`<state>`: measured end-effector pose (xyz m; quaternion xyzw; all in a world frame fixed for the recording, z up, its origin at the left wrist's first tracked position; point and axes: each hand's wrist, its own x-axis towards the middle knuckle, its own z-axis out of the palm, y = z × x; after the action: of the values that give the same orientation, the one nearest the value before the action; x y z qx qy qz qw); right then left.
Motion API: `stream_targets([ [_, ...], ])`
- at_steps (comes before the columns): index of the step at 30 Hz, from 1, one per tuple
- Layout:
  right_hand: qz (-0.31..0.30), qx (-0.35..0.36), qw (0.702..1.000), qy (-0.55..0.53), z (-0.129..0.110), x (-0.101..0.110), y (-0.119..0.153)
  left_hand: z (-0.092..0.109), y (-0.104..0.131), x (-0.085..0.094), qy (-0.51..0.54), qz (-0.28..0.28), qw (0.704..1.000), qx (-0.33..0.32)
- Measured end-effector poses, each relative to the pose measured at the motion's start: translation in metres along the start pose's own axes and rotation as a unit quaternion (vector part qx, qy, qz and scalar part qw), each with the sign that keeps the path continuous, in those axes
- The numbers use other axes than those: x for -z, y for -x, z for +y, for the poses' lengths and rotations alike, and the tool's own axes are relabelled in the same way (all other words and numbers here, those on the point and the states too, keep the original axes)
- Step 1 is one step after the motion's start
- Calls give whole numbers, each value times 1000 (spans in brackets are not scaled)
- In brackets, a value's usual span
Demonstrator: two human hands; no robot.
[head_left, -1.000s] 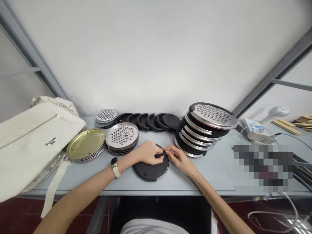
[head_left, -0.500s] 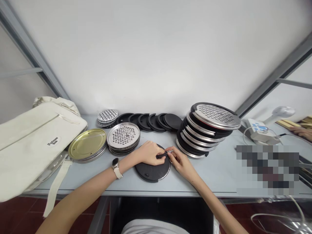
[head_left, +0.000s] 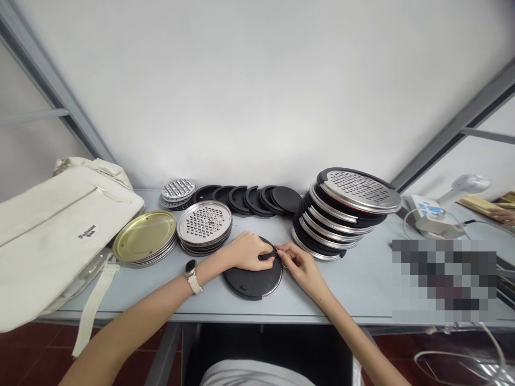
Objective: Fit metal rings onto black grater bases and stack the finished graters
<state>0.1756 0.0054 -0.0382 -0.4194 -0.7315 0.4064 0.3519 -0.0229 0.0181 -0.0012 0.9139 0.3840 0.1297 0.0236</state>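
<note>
A black round disc (head_left: 252, 284) with a strip of shiny metal rim lies flat on the table in front of me. My left hand (head_left: 247, 252) rests over its upper part, fingers curled round a small black piece (head_left: 266, 257) whose kind I cannot make out. At the disc's upper right edge, my right hand (head_left: 296, 261) pinches with thumb and fingertips. What sits in that pinch is too small to name. Both hands' fingertips nearly meet there. Just left of the disc is a stack of round metal grater plates (head_left: 205, 222).
Gold-coloured round lids (head_left: 145, 238) and a cream backpack (head_left: 68, 236) are at left. Along the wall lie black rings (head_left: 257, 201) and small grater discs (head_left: 177, 188). A tall stack of black-rimmed grater plates (head_left: 356, 190) leans at right, near a white device (head_left: 434, 214). Another person's hand (head_left: 502, 215) shows at far right.
My right hand's fingertips have shifted slightly along the disc's edge. The left hand stays in place. The other person's hand at far right has moved a little.
</note>
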Motion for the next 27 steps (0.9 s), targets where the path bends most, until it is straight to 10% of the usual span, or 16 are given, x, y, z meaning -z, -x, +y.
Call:
stream_targets([
  [27,-45,-23,996,-80,-6,3,-5,-1,-1,-5,-11,4,1000,1],
])
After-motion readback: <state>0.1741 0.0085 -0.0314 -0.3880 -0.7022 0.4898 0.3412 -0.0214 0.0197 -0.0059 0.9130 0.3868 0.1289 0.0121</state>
